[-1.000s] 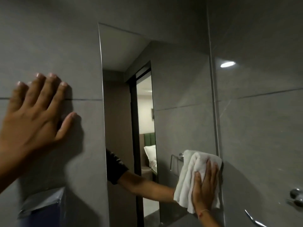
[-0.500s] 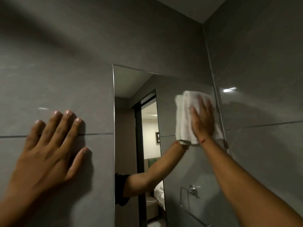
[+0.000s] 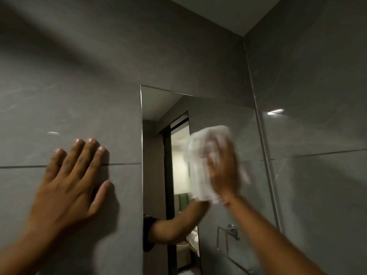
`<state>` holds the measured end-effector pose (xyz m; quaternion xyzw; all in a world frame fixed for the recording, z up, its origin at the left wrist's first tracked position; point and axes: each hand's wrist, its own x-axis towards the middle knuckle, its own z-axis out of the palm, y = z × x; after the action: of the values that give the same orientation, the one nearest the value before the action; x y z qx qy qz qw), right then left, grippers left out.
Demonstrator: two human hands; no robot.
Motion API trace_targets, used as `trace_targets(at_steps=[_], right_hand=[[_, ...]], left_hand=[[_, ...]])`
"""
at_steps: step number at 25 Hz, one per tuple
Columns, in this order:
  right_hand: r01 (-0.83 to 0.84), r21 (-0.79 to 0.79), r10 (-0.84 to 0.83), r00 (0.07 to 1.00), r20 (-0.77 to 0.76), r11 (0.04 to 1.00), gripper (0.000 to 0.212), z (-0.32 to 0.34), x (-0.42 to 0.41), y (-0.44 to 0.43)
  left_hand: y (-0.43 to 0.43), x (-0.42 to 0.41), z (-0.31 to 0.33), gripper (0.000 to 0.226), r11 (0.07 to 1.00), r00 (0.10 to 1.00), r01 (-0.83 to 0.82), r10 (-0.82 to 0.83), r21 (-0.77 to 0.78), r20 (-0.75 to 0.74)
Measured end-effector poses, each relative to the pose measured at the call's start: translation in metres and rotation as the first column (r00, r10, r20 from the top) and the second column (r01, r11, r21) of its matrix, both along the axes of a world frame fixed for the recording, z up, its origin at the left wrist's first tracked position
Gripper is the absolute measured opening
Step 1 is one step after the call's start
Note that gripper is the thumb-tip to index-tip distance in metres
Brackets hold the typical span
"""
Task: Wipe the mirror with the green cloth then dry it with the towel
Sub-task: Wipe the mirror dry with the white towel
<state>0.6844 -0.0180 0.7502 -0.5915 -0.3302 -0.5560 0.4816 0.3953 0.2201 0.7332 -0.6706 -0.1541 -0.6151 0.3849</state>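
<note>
The right hand [image 3: 223,167] has swept leftward since half a second ago, blurred, palm pressing the white towel [image 3: 200,161] against the mirror [image 3: 234,120]. The left hand [image 3: 69,183] rests open, fingers spread, on the grey wall tile [image 3: 79,86].

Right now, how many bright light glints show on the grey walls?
2. One glint sits on the left wall above the left hand; the other glint is on the right wall, right of the mirror. Others may lie out of view.
</note>
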Motion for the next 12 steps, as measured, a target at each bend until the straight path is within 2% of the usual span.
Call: trace_targets(at_steps=[2,3,5,7,9,10,12], right_hand=[[-0.044,0.205,0.107,0.946,-0.306,0.978,0.069,-0.019,0.064,-0.045],[-0.058,0.257,0.161,0.903,-0.4,0.965,0.072,-0.034,0.076,-0.055],[-0.047,0.251,0.162,0.874,-0.459,0.967,0.072,-0.065,0.067,-0.045],[-0.008,0.097,0.035,0.958,-0.285,0.995,0.066,-0.095,0.021,-0.015],[0.049,-0.158,-0.048,0.999,0.008,0.986,0.066,-0.118,-0.036,0.022],[0.073,-0.229,-0.047,0.992,0.117,0.971,0.067,-0.113,-0.061,0.039],[0.033,-0.243,0.008,0.986,0.169,0.969,0.066,-0.062,-0.098,0.064]], left_hand=[[-0.005,0.0,0.0,0.084,1.0,1.0,-0.021,0.021,0.013,0.003],[-0.007,0.0,0.0,0.084,1.0,1.0,-0.026,0.026,0.007,0.005],[-0.008,-0.001,0.001,0.085,0.999,0.999,-0.04,0.04,-0.011,-0.001],[-0.005,-0.001,0.0,0.086,0.998,0.998,-0.06,0.06,-0.026,-0.02],[0.001,0.0,0.0,0.086,0.999,0.999,-0.045,0.044,-0.017,-0.012],[0.005,0.002,0.0,0.086,0.999,0.999,-0.038,0.038,-0.004,-0.002],[0.021,0.008,0.0,0.087,0.999,0.999,-0.047,0.047,0.004,0.002]])
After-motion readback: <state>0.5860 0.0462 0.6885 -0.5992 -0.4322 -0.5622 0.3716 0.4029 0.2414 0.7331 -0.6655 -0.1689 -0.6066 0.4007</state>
